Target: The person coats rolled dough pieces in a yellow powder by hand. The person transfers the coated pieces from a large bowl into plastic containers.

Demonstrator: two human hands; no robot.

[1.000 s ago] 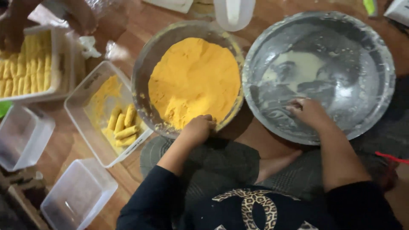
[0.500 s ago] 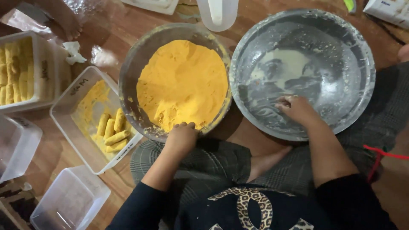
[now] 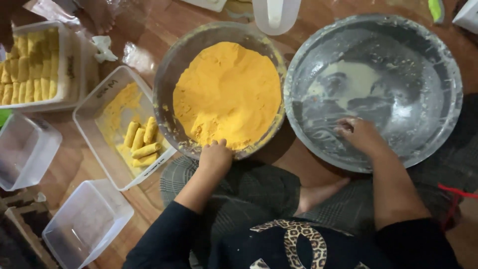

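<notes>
Wooden floor (image 3: pixel 164 22) underfoot, bowls kept close to the knees within reach. Left hand (image 3: pixel 215 155) curled over the near rim of the crumb bowl (image 3: pixel 172 74), fingertips in yellow crumbs (image 3: pixel 226 92), nothing visibly gripped. Right hand (image 3: pixel 359 133) loosely cupped inside the metal basin (image 3: pixel 448 74), beside pale batter (image 3: pixel 348 79). Coated sticks (image 3: pixel 141 143) in the clear tub (image 3: pixel 89 102) left of the bowl, long axes running mostly away from the body.

Seen from above: a brown wooden floor (image 3: pixel 159 25). Laid directly on it were a bowl of yellow crumbs (image 3: pixel 172 79), a wide metal basin (image 3: pixel 448 99), four clear plastic tubs (image 3: pixel 89 112) and a crumpled white tissue (image 3: pixel 103 47).
</notes>
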